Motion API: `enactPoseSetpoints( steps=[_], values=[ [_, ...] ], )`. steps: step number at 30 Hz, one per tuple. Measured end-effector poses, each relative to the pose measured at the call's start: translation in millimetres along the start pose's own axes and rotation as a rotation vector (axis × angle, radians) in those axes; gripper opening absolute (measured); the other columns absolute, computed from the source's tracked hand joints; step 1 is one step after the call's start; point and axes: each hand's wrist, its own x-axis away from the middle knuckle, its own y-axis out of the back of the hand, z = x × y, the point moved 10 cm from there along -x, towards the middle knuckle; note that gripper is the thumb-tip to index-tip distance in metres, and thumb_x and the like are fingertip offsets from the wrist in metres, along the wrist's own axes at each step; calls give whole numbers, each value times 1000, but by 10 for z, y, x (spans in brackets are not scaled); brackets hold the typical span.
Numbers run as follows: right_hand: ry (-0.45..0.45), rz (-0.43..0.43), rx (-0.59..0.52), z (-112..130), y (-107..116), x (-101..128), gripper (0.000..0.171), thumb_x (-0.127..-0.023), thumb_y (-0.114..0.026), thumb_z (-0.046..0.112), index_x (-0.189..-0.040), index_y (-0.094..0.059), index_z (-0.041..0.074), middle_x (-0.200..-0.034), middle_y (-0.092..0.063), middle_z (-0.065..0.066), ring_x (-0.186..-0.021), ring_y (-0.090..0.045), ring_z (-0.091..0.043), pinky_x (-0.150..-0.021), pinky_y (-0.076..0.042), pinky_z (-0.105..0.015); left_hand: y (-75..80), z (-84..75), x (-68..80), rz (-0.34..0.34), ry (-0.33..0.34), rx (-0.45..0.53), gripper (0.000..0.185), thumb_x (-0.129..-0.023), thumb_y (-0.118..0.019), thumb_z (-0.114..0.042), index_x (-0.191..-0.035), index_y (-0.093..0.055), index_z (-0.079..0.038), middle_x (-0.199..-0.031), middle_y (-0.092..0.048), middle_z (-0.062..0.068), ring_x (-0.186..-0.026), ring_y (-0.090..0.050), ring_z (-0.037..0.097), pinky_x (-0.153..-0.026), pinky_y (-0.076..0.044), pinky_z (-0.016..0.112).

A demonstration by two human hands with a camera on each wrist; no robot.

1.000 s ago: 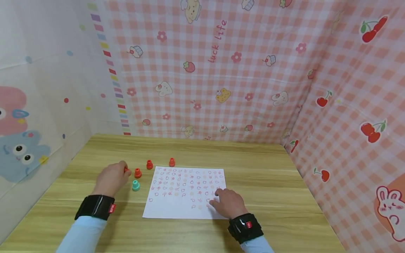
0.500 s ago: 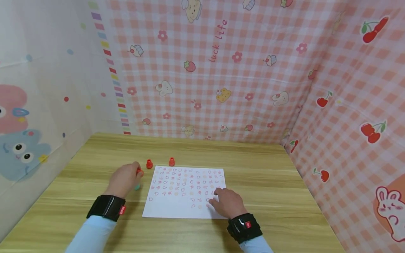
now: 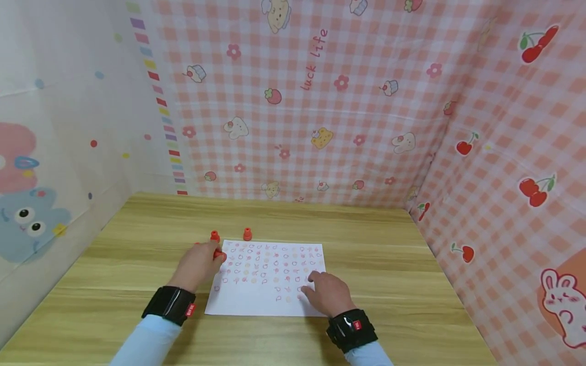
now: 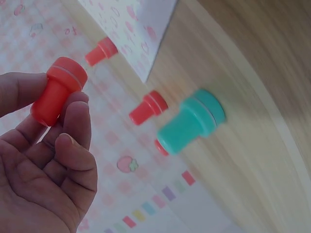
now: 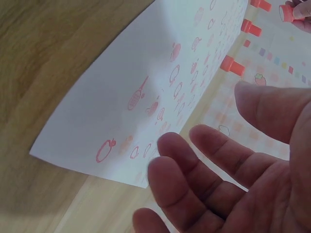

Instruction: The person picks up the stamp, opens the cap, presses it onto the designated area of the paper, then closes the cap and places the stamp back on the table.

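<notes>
My left hand (image 3: pixel 196 268) pinches a red stamp (image 4: pixel 57 91) between thumb and fingers, above the left edge of a white paper sheet (image 3: pixel 247 302). In the left wrist view the stamp's wider end faces away from the palm. Rows of small printed pictures cover much of the sheet. Near its lower right edge, my right hand (image 3: pixel 330 295) has relaxed, spread fingers and holds nothing; whether it touches the paper is unclear. A teal stamp (image 4: pixel 189 122) stands by the left hand, hidden behind it in the head view.
Two red stamps stand beyond the sheet: one red stamp (image 3: pixel 247 234) at its back edge, another red stamp (image 3: pixel 215 236) beside its far left corner. A further red stamp (image 4: pixel 161 147) shows partly behind the teal one. Patterned cloth walls (image 3: pixel 293 127) bound the wooden table (image 3: pixel 375 239).
My left hand has moved right with the red stamp, passing over the standing stamps to the sheet's left edge. It now covers the teal stamp in the head view. My right hand has stayed put.
</notes>
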Motion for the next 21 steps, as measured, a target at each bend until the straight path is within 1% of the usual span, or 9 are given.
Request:
enactPoseSetpoints(
  steps=[6, 12, 15, 18, 21],
  values=[
    [-17, -23, -35, 1, 19, -13, 26, -90, -72, 31, -101, -72, 8, -84, -69, -5, -70, -57, -19, -64, -47, -37, -103, -87, -15, 28, 9, 51, 21, -88, -76, -11, -104, -65, -2, -80, -59, 7, -70, -53, 23, -64, -46, 32],
    [-31, -25, -77, 3, 7, -34, 25, -91, -71, 31, -103, -71, 9, -74, -62, 0, -66, -52, -16, -61, -43, -34, -200, -202, -21, 36, 7, 98, 22, -87, -77, -12, -105, -65, -4, -79, -60, 5, -71, -53, 21, -63, -47, 30],
    [-31, -25, -119, 0, -3, -41, 25, -92, -70, 31, -105, -71, 9, -72, -60, 2, -65, -51, -16, -60, -42, -33, -248, -287, -23, 37, -12, 104, 22, -87, -77, -11, -104, -65, -5, -80, -60, 4, -71, -53, 20, -62, -47, 30],
    [-22, -33, -169, 0, -12, -48, 25, -93, -68, 31, -105, -70, 9, -74, -60, 2, -66, -51, -16, -60, -41, -33, -289, -388, -17, 39, -32, 120, 21, -86, -78, -10, -103, -65, -6, -80, -61, 3, -70, -52, 20, -62, -47, 29],
    [-20, -32, -227, -5, -34, -56, 24, -94, -67, 31, -106, -70, 10, -76, -60, 2, -67, -51, -16, -61, -41, -33, -326, -488, -7, 38, -49, 157, 20, -85, -78, -9, -101, -66, -8, -80, -61, 2, -70, -52, 19, -62, -47, 29]
  ],
)
